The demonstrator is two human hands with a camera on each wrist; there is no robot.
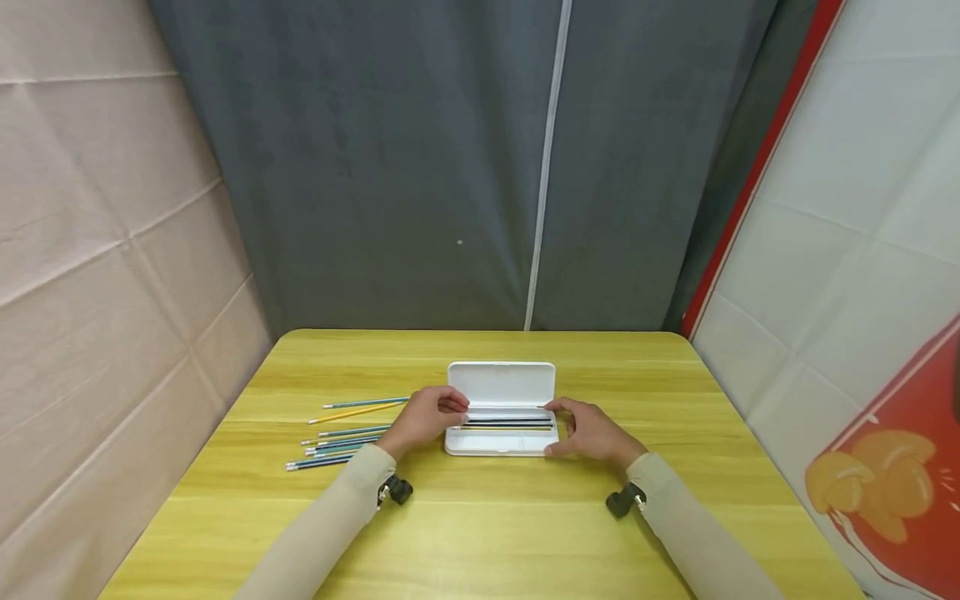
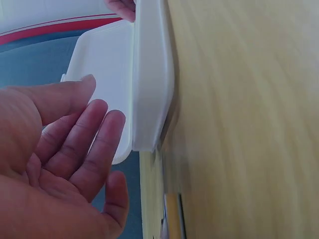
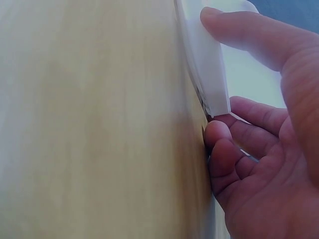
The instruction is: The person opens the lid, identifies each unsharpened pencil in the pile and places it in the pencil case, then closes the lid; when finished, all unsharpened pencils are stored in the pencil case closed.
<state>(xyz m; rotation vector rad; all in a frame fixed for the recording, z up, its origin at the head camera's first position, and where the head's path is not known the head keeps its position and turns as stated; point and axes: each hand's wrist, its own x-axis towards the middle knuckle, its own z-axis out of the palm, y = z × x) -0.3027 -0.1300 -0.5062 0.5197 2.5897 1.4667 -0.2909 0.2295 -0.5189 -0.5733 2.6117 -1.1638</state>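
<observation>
White pencil case (image 1: 498, 442) is lying crosswise, its long axis running from the right hand (image 1: 596, 434), gripping one end, to the left hand (image 1: 422, 421), hovering loosely curved and apparently empty.

Ahead of me: dark grey curtain (image 1: 375, 167), pale vertical strip (image 1: 547, 150) | my left: creased beige cloth (image 1: 112, 208) | my right: white sheet (image 1: 847, 208), red border (image 1: 761, 167), red printed panel (image 1: 922, 517) | before me: yellow wood-grain tabletop (image 1: 525, 533), far corners rounded
</observation>
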